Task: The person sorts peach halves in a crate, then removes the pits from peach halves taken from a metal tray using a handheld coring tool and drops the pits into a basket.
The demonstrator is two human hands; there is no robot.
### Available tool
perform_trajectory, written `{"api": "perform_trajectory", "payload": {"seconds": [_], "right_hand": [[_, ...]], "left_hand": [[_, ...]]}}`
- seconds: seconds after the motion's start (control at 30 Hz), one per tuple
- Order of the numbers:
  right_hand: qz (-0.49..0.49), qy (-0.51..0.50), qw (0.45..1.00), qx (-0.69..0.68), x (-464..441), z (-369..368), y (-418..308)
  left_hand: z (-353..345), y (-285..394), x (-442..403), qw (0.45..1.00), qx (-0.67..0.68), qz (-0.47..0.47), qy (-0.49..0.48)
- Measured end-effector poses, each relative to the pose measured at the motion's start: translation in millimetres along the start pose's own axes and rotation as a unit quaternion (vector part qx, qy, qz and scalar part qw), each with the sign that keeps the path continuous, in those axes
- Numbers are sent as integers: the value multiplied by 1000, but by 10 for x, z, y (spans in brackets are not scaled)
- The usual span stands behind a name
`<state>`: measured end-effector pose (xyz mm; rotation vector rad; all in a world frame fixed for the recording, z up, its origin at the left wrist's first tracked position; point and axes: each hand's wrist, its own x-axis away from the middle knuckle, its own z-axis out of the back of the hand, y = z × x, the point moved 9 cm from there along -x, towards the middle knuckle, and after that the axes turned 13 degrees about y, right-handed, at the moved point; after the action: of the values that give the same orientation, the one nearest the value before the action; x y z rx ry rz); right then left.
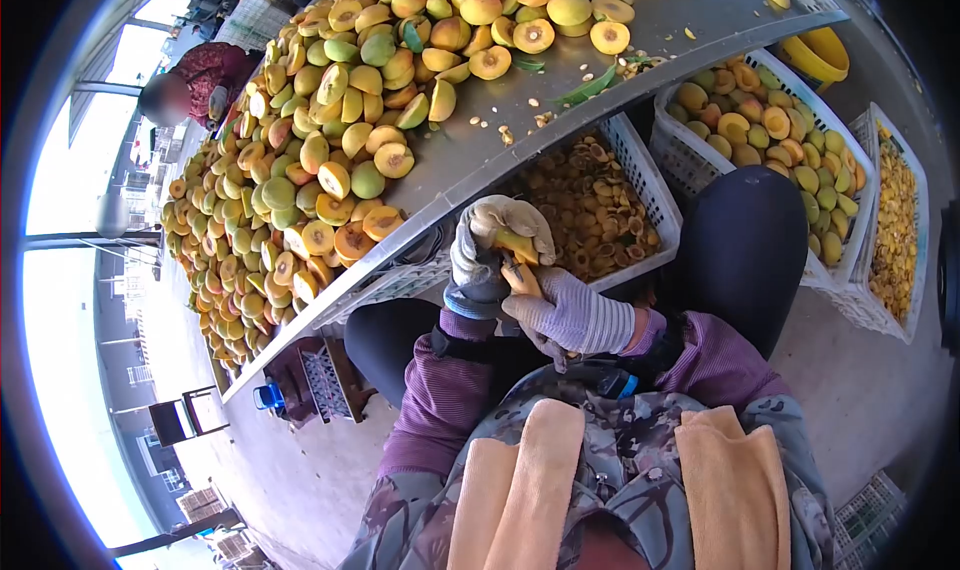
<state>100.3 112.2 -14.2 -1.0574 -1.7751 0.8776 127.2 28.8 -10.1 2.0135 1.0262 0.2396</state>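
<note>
My left hand, in a grey-white work glove, is closed around a yellow-green peach piece in front of the metal table's edge. My right hand, in a pale striped knit glove, is closed just below and meets the left hand. A tan tip sticks up from it against the fruit; whether it is a bare thumb or a tool handle I cannot make out. What lies inside the right fingers is hidden. Beyond both hands, a large heap of halved peaches covers much of the table.
Under the table edge stands a crate of brownish cut pieces. To the right are a crate of peach halves, a crate of small yellow pieces and a yellow bucket. Another person is at the far left.
</note>
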Motion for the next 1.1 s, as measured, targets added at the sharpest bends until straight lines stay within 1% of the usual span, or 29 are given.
{"api": "perform_trajectory", "payload": {"seconds": [0.03, 0.07, 0.1, 0.13, 0.17, 0.2, 0.23, 0.3, 0.33, 0.37, 0.4, 0.43, 0.5, 0.53, 0.57, 0.6, 0.67, 0.73, 0.77, 0.8, 0.87, 0.9, 0.93, 0.97, 1.0, 1.03, 1.07, 1.1], "right_hand": [[141, 50, 985, 83, -30, 61, -128], [278, 100, 941, 164, -12, 70, -202], [407, 148, 869, 240, 88, 73, -255], [320, 111, 920, 196, 20, 103, -204], [229, 71, 960, 147, 16, 111, -191], [172, 48, 977, 114, 15, 115, -128], [113, 30, 990, 82, 25, 120, -60], [76, 32, 995, 56, 26, 190, 19], [48, 31, 998, 16, 40, 260, 72], [21, 29, 999, -25, 54, 337, 122], [-11, 27, 997, -67, 63, 360, 189], [-142, 66, 978, -139, 94, 389, 330], [-145, 99, 967, -183, 90, 400, 380], [-146, 117, 961, -203, 87, 443, 401], [-130, 136, 966, -177, 82, 551, 385], [-160, 182, 947, -212, 73, 644, 541], [-199, 294, 891, -284, 27, 921, 948], [-208, 268, 893, -297, 7, 945, 1138], [-195, 264, 899, -289, 10, 941, 1077], [-184, 256, 907, -279, -5, 933, 1014], [-200, 282, 896, -281, -27, 997, 1036], [-209, 290, 890, -282, -44, 1030, 1058], [-191, 296, 891, -288, -59, 1069, 1034], [-174, 300, 891, -294, -63, 1103, 1014], [-159, 302, 892, -298, -65, 1135, 984], [-152, 330, 890, -277, -7, 1193, 893], [-119, 334, 894, -273, -9, 1240, 899], [-132, 338, 892, -271, 7, 1262, 906]], "left_hand": [[193, -76, 74, 994, -40, 18, 104], [24, -27, 29, 993, -60, 38, 90], [-143, 21, -15, 992, -81, 58, 75], [-99, 1, -17, 989, -89, 59, 105], [-59, -18, 24, 984, -99, 60, 139], [-6, -21, 53, 977, -109, 61, 172], [14, -43, 55, 971, -139, 84, 175], [225, 50, 101, 935, -102, 68, 334], [325, 109, 150, 906, -84, 58, 411], [416, 175, 128, 914, -63, 26, 399], [461, 185, 173, 921, -58, 28, 384], [383, 225, 199, 927, -53, 31, 370], [351, 198, 153, 939, 4, 53, 341], [351, 240, 137, 938, -37, 41, 343], [317, 264, 164, 935, -77, 31, 345], [258, 277, 155, 933, -114, 22, 339], [107, 163, 19, 935, 40, 91, 340], [-48, 43, -146, 938, 33, 130, 319], [-122, -12, -258, 939, -10, 135, 316], [-258, -71, -424, 948, -43, 125, 289], [-527, -195, -779, 959, -112, 95, 244], [-535, -322, -949, 963, -92, 78, 241], [-769, -341, -1181, 967, -161, 17, 199], [-1002, -450, -1364, 980, -68, -8, 185], [-1213, -615, -1585, 993, -29, -8, 114], [-1336, -747, -1752, 997, -31, -12, 75], [-1448, -879, -1831, 991, -121, -43, 44], [-1511, -949, -1857, 968, -234, -86, 25]]}}
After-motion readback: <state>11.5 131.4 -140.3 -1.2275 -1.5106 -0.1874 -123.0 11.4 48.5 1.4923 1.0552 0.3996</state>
